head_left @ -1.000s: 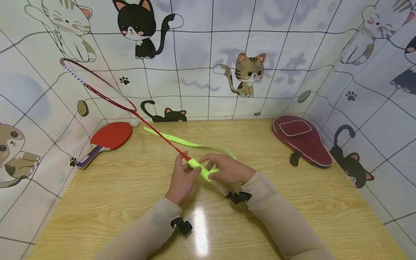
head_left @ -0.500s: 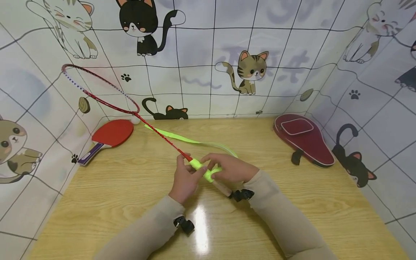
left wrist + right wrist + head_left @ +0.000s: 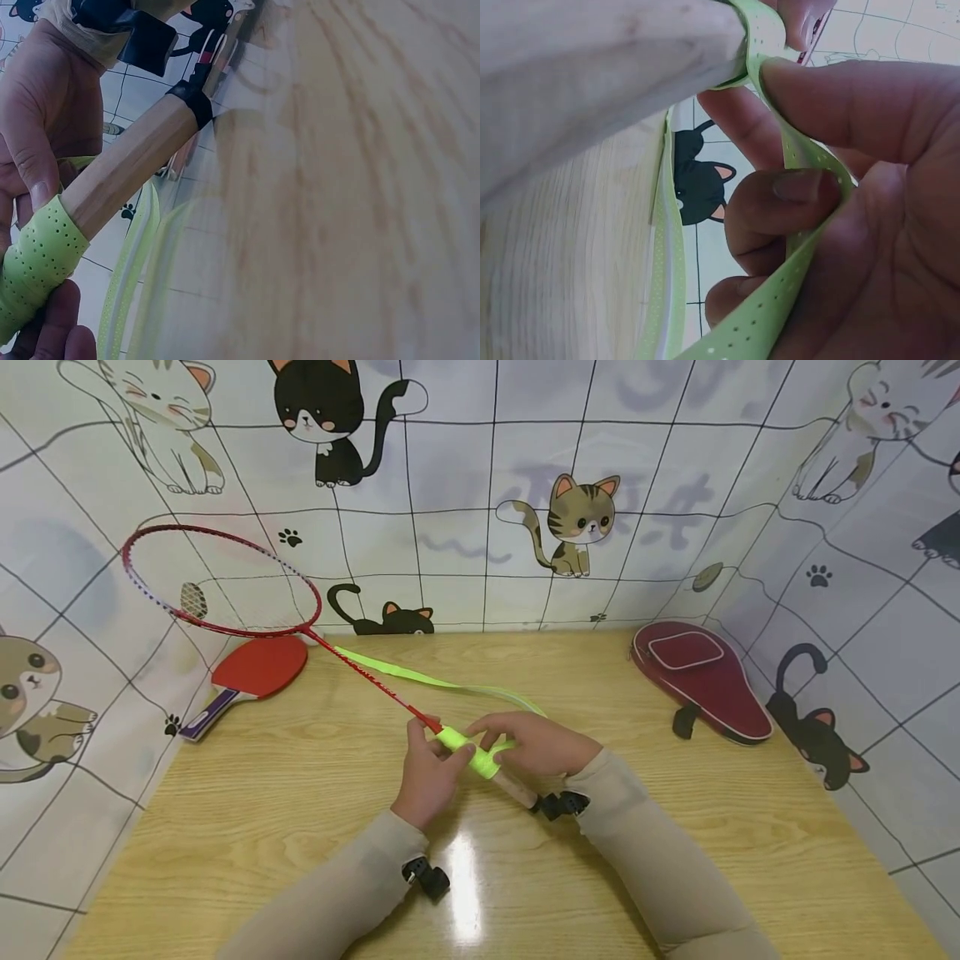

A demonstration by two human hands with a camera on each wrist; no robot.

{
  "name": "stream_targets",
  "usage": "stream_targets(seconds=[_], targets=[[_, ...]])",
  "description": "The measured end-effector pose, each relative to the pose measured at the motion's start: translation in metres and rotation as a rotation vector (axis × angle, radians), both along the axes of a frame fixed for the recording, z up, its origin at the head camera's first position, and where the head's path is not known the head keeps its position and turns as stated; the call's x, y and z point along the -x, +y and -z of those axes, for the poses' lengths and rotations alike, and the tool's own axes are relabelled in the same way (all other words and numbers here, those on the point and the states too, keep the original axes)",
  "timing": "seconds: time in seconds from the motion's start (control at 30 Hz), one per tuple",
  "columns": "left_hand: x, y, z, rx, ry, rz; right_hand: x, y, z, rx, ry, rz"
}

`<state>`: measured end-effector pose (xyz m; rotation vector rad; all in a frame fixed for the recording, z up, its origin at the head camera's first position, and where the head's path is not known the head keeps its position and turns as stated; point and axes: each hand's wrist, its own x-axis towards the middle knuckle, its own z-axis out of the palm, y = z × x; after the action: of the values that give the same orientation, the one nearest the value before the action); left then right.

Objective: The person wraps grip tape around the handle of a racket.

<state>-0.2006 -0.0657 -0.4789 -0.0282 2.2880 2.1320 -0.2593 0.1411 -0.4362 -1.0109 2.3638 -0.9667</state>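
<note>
A red badminton racket (image 3: 371, 679) slants across the head view, its head up at the left against the wall. Neon-yellow perforated grip tape (image 3: 46, 251) is wound round the upper part of its handle. Below the wrap, the bare wooden handle (image 3: 127, 161) shows, ending in a black band. My left hand (image 3: 429, 777) grips the wrapped part between thumb and fingers. My right hand (image 3: 543, 745) pinches the loose tape (image 3: 810, 161) right beside the wrap's lower edge, with thumb and curled fingers on it. The tape's free length (image 3: 427, 677) trails across the table behind the hands.
On the wooden table (image 3: 300, 827), a red table tennis bat (image 3: 262, 668) lies at the back left, under the racket head in the head view. A dark red bat case (image 3: 697, 677) lies at the back right. Cat-printed walls (image 3: 450, 468) stand behind and on both sides.
The racket has rolled about its shaft, so its head now shows a wider oval and sits lower. The wrap reaches slightly further down the handle; both hands stay nearly in place.
</note>
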Motion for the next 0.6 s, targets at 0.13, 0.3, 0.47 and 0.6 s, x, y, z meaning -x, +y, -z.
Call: stream_targets(seconds=[0.13, 0.3, 0.47, 0.6], targets=[[0.0013, -0.0013, 0.0013, 0.002, 0.003, 0.002, 0.0014, 0.0001, 0.0012, 0.002, -0.027, -0.001], [0.0019, -0.0018, 0.0025, -0.008, 0.009, 0.006, 0.0006, -0.0005, 0.0017, 0.034, -0.09, -0.002], [0.0022, -0.0015, 0.0017, -0.036, 0.01, 0.024, -0.0003, -0.0007, 0.0022, 0.022, -0.056, 0.014], [0.003, -0.0013, 0.0011, -0.048, 0.006, 0.034, -0.0012, -0.0013, 0.0006, 0.007, -0.036, 0.018]])
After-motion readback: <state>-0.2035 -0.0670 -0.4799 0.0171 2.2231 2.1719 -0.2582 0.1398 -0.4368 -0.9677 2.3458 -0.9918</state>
